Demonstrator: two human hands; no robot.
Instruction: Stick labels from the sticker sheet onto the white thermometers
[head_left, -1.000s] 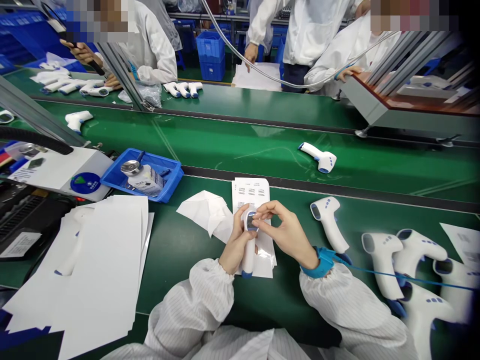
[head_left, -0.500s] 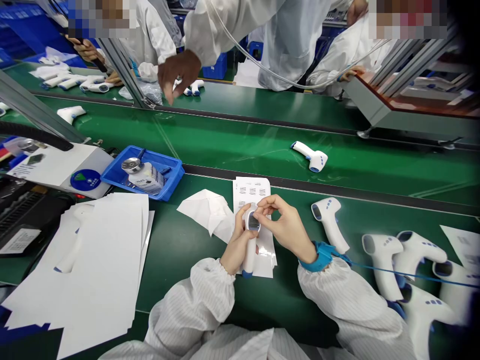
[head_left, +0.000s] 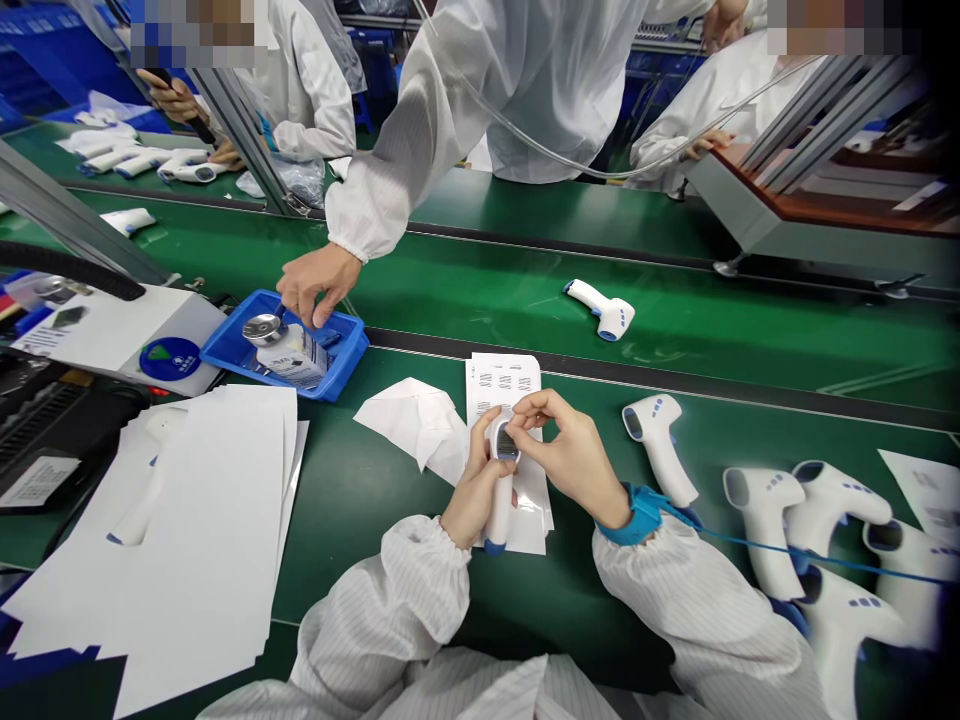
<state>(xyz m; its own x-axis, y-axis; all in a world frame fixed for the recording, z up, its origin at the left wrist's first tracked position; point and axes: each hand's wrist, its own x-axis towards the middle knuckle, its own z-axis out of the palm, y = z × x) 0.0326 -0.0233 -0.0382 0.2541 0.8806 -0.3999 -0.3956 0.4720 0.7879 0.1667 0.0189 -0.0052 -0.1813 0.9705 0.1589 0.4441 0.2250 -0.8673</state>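
My left hand (head_left: pixel 478 485) is wrapped round a white infrared thermometer (head_left: pixel 497 520) with a blue tip on its handle and its dark display facing up. At the upper edge of that display my right hand (head_left: pixel 566 445) is closed in a pinch. What its fingertips hold, if anything, is too small to make out. Underneath lies a sheet of printed labels (head_left: pixel 504 372), partly hidden by my hands. Left of it is a crumpled white paper (head_left: pixel 412 420). Another thermometer (head_left: pixel 660 445) lies to the right of my right hand.
Several thermometers (head_left: pixel 765 520) lie at the right. One thermometer (head_left: pixel 602 310) sits on the green belt (head_left: pixel 465 280). A co-worker's hand (head_left: pixel 321 283) reaches over a blue tray (head_left: pixel 341 378). White sheets (head_left: pixel 217 540) cover the left side. A blue wrist strap's cord (head_left: pixel 757 545) runs right.
The co-worker's arm has reached across the belt, and its hand is now over the blue tray. Thermometers on the belt have shifted left. My hands have hardly moved.
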